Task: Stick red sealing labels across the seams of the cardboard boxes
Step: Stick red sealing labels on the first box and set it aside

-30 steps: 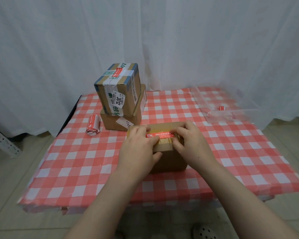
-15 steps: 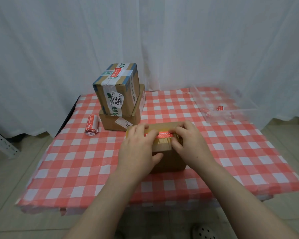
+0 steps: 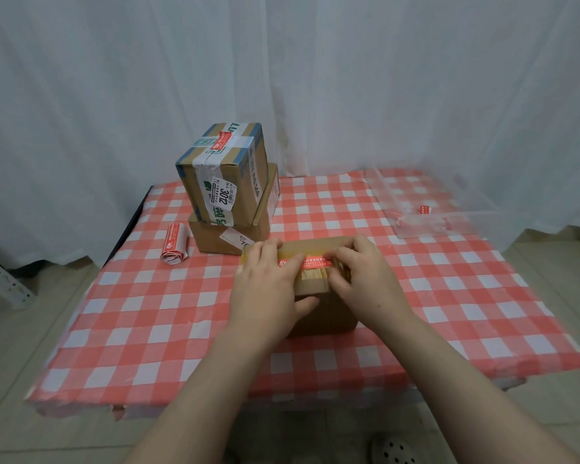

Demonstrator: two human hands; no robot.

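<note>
A small cardboard box (image 3: 325,311) stands on the checked table in front of me. A red sealing label (image 3: 312,261) lies across the taped seam on its top. My left hand (image 3: 268,286) lies on the box's left side, its fingers pressing the label's left end and its thumb against the front face. My right hand (image 3: 362,276) covers the right side, fingertips pressing the label's right end. Behind to the left, two more boxes are stacked (image 3: 228,192); the upper one carries a red label (image 3: 222,142) on its top.
A folded strip of red labels (image 3: 174,242) lies left of the stack. A clear plastic tray (image 3: 442,209) with red scraps sits at the back right. White curtains hang behind the table (image 3: 449,296). A shoe (image 3: 394,450) shows on the floor below.
Both hands stay on the box. The fingers have shifted slightly along the label, smoothing it down; the box has not moved.
</note>
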